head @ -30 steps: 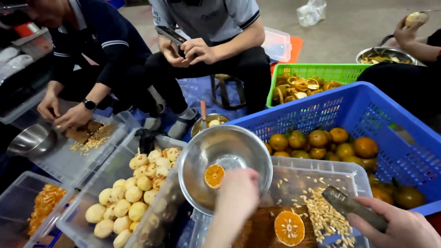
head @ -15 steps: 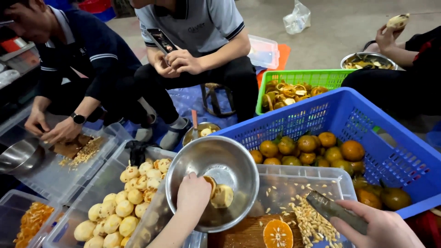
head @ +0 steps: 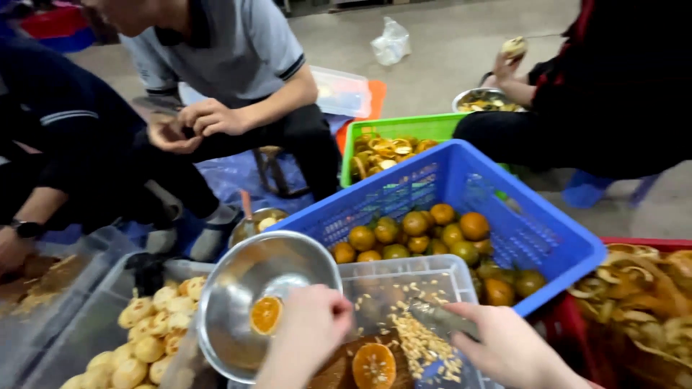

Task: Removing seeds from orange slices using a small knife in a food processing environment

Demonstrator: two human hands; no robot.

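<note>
Head view, near to far: left hand (head: 306, 331) sits at the near rim of the steel bowl (head: 263, 302), fingers curled down over the edge, apparently empty; can't tell whether they grip the rim or only rest on it. Right hand (head: 504, 346) has its fingers wrapped around the handle of a dark knife-like tool (head: 443, 320). Tool's long axis runs low-right to upper-left, tip aimed toward the bowl, lying almost flat over the clear plastic bin (head: 414, 277). Orange half (head: 265, 315) lies inside the bowl, cut face up. A second orange half (head: 373, 364) rests cut face up on what looks like a board, with loose seeds (head: 414, 342) scattered just beside it. Left of the bowl, a tub of peeled fruit (head: 155, 335). Beyond, a blue crate (head: 461, 184) of whole oranges (head: 432, 230), then a green crate (head: 404, 130) of peels. Risks, as I judge them: bowl is tilted on the bin edge and could tip if the left hand presses down; tool tip points toward the left hand, so a slip could nick it. Other people's hands work well apart at the far side.
</note>
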